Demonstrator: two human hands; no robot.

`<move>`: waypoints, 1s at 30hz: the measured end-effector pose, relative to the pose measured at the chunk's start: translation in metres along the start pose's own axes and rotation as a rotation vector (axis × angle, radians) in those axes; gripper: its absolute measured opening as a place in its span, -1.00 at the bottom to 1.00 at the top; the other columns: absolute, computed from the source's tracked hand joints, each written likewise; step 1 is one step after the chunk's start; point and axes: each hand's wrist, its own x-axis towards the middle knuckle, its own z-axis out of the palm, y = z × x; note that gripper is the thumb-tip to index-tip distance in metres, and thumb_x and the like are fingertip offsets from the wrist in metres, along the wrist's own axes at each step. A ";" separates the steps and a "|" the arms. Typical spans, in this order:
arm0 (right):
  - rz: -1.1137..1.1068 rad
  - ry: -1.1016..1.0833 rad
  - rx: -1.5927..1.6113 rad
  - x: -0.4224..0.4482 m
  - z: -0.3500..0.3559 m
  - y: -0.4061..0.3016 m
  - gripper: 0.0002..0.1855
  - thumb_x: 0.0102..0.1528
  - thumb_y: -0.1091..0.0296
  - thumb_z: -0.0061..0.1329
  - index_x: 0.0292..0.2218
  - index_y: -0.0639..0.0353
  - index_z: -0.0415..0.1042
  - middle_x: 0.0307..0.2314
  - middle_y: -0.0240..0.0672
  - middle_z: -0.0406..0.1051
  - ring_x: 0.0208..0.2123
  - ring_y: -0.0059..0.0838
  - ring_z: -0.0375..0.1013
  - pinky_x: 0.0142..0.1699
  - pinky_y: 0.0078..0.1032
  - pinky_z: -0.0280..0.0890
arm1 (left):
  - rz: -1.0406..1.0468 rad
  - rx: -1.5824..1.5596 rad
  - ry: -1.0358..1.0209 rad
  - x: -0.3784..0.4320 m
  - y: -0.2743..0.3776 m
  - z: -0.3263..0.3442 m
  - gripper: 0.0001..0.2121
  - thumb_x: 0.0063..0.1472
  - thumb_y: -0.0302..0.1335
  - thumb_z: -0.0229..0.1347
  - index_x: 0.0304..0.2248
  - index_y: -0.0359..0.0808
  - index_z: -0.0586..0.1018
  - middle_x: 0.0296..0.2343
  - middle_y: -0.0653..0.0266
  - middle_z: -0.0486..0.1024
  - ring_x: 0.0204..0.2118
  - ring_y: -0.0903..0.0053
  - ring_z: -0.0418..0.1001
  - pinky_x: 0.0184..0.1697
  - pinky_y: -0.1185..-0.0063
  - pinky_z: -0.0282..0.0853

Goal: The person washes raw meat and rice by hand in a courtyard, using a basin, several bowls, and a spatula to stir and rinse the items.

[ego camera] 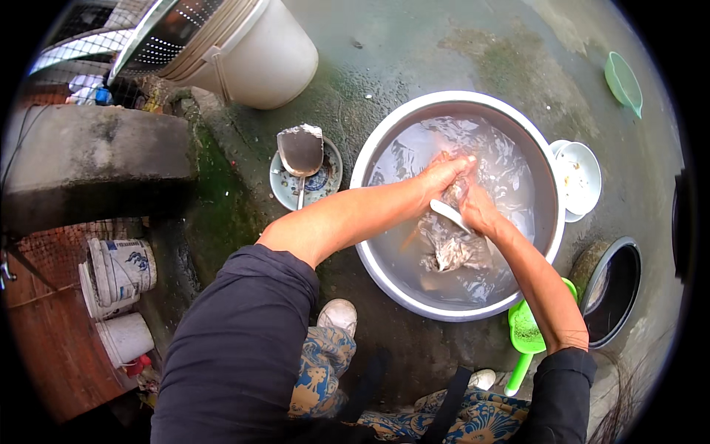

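Note:
Both my hands are together over a large metal basin (pixel 383 280) of cloudy water. My left hand (pixel 446 169) and my right hand (pixel 478 206) grip a bunched, wet, grey-brown cloth (pixel 457 252) between them. Its lower end hangs to the water, partly under the surface. Against my right hand lies a smooth white curved piece (pixel 448 215), perhaps a spoon handle or a bowl's rim; the rest of it is hidden. Something orange and slim shows dimly under the water left of the cloth.
Left of the basin, a metal turner (pixel 300 152) rests in a dirty bowl (pixel 277 188). A white bucket (pixel 272 61) stands beyond. Stacked white bowls (pixel 585 175), a black tub (pixel 624 299) and a green scoop (pixel 524 333) sit at the right, a green dipper (pixel 621 83) farther off.

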 end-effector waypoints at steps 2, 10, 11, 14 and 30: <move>-0.197 -0.061 0.219 -0.009 0.003 -0.019 -0.62 0.00 0.26 -0.27 -0.19 0.35 0.22 -0.43 0.11 0.35 -0.27 0.05 0.34 -0.19 -0.25 0.22 | 0.002 -0.001 0.034 -0.002 -0.011 -0.019 -0.77 -0.01 -0.48 0.12 -0.32 -0.30 0.42 -0.49 0.27 0.41 -0.48 0.54 0.39 -0.41 0.58 0.38; 0.188 -0.067 0.783 -0.033 -0.025 -0.055 -0.79 0.07 0.31 -0.21 -0.28 0.20 0.32 -0.49 -0.53 0.33 -0.40 -0.72 0.27 -0.35 -0.69 0.19 | 0.136 0.519 -0.007 -0.015 0.006 0.009 -0.84 0.01 -0.40 0.05 -0.51 -0.35 0.48 -0.56 0.25 0.45 -0.50 0.61 0.39 -0.45 0.64 0.30; 0.144 -0.045 0.741 -0.037 -0.033 -0.061 -0.80 0.06 0.30 -0.19 -0.29 0.19 0.33 -0.49 -0.53 0.33 -0.41 -0.72 0.27 -0.34 -0.69 0.18 | 0.160 0.520 -0.004 -0.022 0.015 0.016 -0.83 0.04 -0.39 0.03 -0.49 -0.36 0.47 -0.55 0.24 0.45 -0.50 0.61 0.39 -0.44 0.64 0.31; 0.111 -0.046 0.667 -0.052 -0.045 -0.075 -0.81 0.02 0.28 -0.11 -0.31 0.14 0.35 -0.50 -0.53 0.32 -0.42 -0.72 0.26 -0.29 -0.72 0.15 | 0.294 0.592 -0.031 -0.025 0.036 0.023 -0.78 0.12 -0.35 -0.04 -0.42 -0.38 0.44 -0.52 0.23 0.46 -0.47 0.57 0.42 -0.41 0.61 0.34; -0.547 0.148 -0.585 -0.102 -0.066 -0.089 -0.51 -0.14 0.24 0.05 -0.16 0.11 0.22 -0.15 -0.15 0.25 -0.18 -0.22 0.29 -0.08 -0.36 0.17 | 1.151 0.730 -0.025 -0.083 0.127 0.069 -0.83 0.07 -0.36 0.08 -0.53 -0.23 0.35 -0.72 0.49 0.23 -0.68 0.77 0.18 -0.63 0.71 0.14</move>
